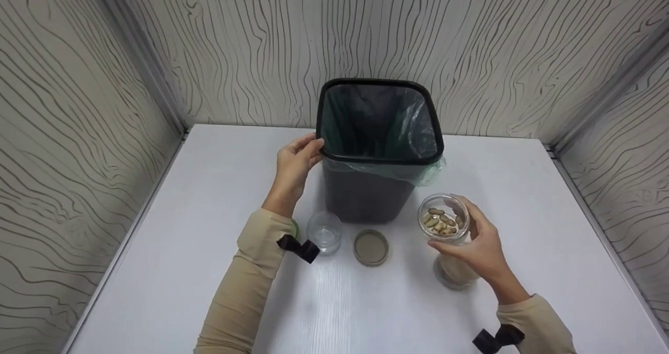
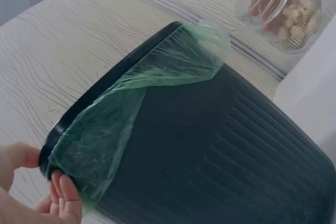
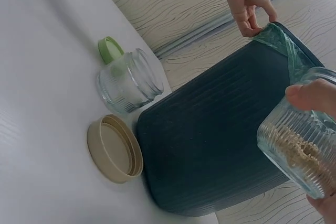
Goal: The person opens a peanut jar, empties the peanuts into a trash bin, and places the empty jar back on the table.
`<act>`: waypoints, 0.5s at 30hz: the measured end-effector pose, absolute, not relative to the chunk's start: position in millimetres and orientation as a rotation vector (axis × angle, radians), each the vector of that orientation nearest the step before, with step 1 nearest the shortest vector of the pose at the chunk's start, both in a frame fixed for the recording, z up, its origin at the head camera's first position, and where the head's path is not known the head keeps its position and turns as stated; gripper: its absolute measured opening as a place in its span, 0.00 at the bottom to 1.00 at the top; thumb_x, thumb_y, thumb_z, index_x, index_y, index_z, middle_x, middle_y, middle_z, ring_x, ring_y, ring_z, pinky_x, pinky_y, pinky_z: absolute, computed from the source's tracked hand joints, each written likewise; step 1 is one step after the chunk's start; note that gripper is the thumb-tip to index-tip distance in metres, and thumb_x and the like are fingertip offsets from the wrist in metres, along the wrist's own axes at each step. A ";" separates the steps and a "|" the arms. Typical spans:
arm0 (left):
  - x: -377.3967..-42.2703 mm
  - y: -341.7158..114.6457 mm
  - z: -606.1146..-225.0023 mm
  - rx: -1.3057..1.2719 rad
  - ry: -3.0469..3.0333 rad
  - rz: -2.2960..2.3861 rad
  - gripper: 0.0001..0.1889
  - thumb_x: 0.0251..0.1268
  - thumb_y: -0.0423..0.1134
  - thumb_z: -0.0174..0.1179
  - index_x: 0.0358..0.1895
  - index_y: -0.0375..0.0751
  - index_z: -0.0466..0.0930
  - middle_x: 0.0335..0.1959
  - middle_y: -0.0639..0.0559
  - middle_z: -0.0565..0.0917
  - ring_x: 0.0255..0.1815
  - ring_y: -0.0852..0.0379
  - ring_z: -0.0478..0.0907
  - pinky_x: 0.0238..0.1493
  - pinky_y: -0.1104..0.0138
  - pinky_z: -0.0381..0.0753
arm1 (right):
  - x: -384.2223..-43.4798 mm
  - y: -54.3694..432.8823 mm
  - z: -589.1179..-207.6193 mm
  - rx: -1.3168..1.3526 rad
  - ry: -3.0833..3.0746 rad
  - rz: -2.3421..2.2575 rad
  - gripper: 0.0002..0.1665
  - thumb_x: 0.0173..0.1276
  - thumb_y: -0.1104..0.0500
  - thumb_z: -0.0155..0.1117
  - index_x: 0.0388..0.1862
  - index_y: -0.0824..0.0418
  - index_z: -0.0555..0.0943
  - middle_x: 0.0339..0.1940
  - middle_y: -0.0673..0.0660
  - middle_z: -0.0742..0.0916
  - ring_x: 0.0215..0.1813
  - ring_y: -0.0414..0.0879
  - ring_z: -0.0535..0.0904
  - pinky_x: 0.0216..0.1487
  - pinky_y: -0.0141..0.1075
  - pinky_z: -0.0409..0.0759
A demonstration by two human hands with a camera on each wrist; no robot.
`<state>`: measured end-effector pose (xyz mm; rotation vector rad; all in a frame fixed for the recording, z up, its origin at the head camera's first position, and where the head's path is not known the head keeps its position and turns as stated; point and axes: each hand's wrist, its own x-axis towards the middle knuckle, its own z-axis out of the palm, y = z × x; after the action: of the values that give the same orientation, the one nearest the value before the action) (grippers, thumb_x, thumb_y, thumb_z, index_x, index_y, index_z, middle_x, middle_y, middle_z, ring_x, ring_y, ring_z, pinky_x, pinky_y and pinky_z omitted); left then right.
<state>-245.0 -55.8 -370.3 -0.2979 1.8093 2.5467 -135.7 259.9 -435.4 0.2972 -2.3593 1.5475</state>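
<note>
A dark trash bin [image 1: 366,194] with a green plastic liner [image 2: 100,135] folded over its rim stands upright near the back of the table. My left hand [image 1: 298,163] pinches the bin's rim at its left side, thumb and fingers on either side of the edge. In my right hand [image 1: 483,244] is an open ribbed glass jar [image 3: 294,140], its mouth tipped toward the head camera. Several unshelled peanuts [image 1: 444,223] lie inside the jar. It is held off the table, to the right of the bin and below its rim.
In front of the bin lie a beige lid [image 1: 371,248] and, left of it, an uncovered glass jar [image 1: 324,232]. A green lid [image 3: 110,50] is beside that jar, mostly behind my left sleeve. Below my right hand stands a round, beige-looking container [image 1: 454,273]. Patterned walls [image 1: 251,45] enclose the table.
</note>
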 end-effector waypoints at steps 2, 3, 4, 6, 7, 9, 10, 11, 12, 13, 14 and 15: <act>-246.0 -56.9 -369.3 -0.317 1.739 2.561 0.21 0.65 0.30 0.56 0.60 0.25 0.72 0.37 0.51 0.80 0.35 0.65 0.79 0.38 0.79 0.80 | -136.6 262.5 -429.1 0.303 -2.360 1.534 0.54 0.34 0.76 0.79 0.66 0.70 0.68 0.57 0.32 0.76 0.61 0.24 0.72 0.64 0.12 0.65; -246.6 -57.5 -369.1 -0.322 1.711 2.564 0.21 0.65 0.30 0.56 0.59 0.24 0.72 0.35 0.51 0.80 0.33 0.65 0.79 0.37 0.79 0.80 | -136.6 264.0 -426.2 0.303 -2.359 1.529 0.54 0.35 0.76 0.79 0.66 0.71 0.67 0.57 0.32 0.76 0.61 0.24 0.72 0.65 0.12 0.65; -247.2 -58.1 -368.9 -0.327 1.689 2.564 0.21 0.65 0.30 0.57 0.59 0.24 0.72 0.34 0.52 0.80 0.32 0.66 0.78 0.35 0.79 0.80 | -136.5 265.3 -423.2 0.303 -2.359 1.525 0.54 0.35 0.76 0.79 0.67 0.71 0.67 0.57 0.33 0.76 0.61 0.24 0.72 0.65 0.12 0.65; -247.8 -59.3 -368.3 -0.338 1.666 2.555 0.21 0.64 0.30 0.57 0.59 0.24 0.72 0.31 0.54 0.80 0.30 0.66 0.79 0.34 0.80 0.80 | -136.4 267.9 -418.1 0.296 -2.362 1.512 0.54 0.36 0.77 0.78 0.66 0.71 0.67 0.57 0.33 0.77 0.61 0.25 0.72 0.64 0.12 0.65; -248.1 -59.9 -368.2 -0.341 1.662 2.549 0.21 0.64 0.30 0.57 0.59 0.24 0.71 0.31 0.54 0.80 0.30 0.66 0.79 0.34 0.79 0.80 | -136.4 269.3 -415.6 0.289 -2.368 1.506 0.53 0.36 0.77 0.78 0.66 0.71 0.67 0.57 0.34 0.77 0.61 0.25 0.72 0.64 0.12 0.65; -248.4 -61.0 -368.1 -0.341 1.661 2.537 0.22 0.64 0.30 0.57 0.60 0.24 0.71 0.32 0.53 0.80 0.31 0.66 0.79 0.34 0.79 0.81 | -136.6 271.8 -411.0 0.278 -2.377 1.498 0.53 0.36 0.77 0.78 0.66 0.71 0.67 0.56 0.34 0.77 0.60 0.25 0.72 0.63 0.12 0.66; -248.3 -61.3 -367.7 -0.344 1.656 2.534 0.22 0.64 0.30 0.57 0.60 0.24 0.71 0.32 0.53 0.80 0.31 0.66 0.79 0.35 0.79 0.81 | -136.9 272.8 -408.8 0.273 -2.383 1.491 0.53 0.36 0.77 0.78 0.66 0.71 0.67 0.56 0.35 0.77 0.60 0.25 0.72 0.63 0.12 0.67; -248.1 -61.6 -367.2 -0.346 1.655 2.531 0.22 0.64 0.31 0.57 0.60 0.24 0.71 0.32 0.53 0.80 0.31 0.66 0.79 0.35 0.79 0.81 | -137.3 273.8 -406.9 0.268 -2.393 1.474 0.53 0.36 0.76 0.78 0.66 0.71 0.67 0.56 0.35 0.77 0.60 0.25 0.72 0.62 0.12 0.67; -247.9 -61.8 -366.9 -0.348 1.655 2.527 0.22 0.64 0.31 0.57 0.60 0.25 0.71 0.32 0.53 0.80 0.31 0.66 0.79 0.34 0.79 0.81 | -137.7 274.6 -404.9 0.264 -2.402 1.461 0.53 0.36 0.76 0.78 0.66 0.70 0.67 0.56 0.35 0.77 0.60 0.25 0.72 0.62 0.12 0.67; -247.9 -62.0 -366.7 -0.350 1.655 2.525 0.22 0.64 0.31 0.57 0.60 0.25 0.71 0.32 0.54 0.80 0.30 0.66 0.79 0.34 0.79 0.81 | -138.2 275.3 -402.9 0.262 -2.411 1.448 0.53 0.37 0.75 0.79 0.66 0.70 0.67 0.56 0.35 0.76 0.60 0.24 0.72 0.62 0.12 0.67; -247.9 -62.1 -366.4 -0.350 1.654 2.525 0.22 0.64 0.31 0.57 0.60 0.25 0.71 0.31 0.54 0.80 0.30 0.66 0.79 0.34 0.79 0.81 | -138.7 275.6 -401.0 0.260 -2.414 1.442 0.53 0.36 0.75 0.79 0.66 0.70 0.67 0.56 0.34 0.76 0.60 0.24 0.72 0.62 0.12 0.67; -248.0 -62.1 -366.4 -0.350 1.651 2.527 0.22 0.64 0.31 0.57 0.60 0.25 0.71 0.30 0.54 0.80 0.29 0.66 0.79 0.33 0.79 0.80 | -139.2 275.8 -399.2 0.261 -2.420 1.432 0.53 0.36 0.75 0.79 0.66 0.70 0.67 0.56 0.34 0.76 0.60 0.24 0.72 0.62 0.12 0.67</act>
<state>-248.0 -62.1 -366.4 -0.3498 1.6508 2.5265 -139.2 275.8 -399.2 0.2605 -2.4203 1.4321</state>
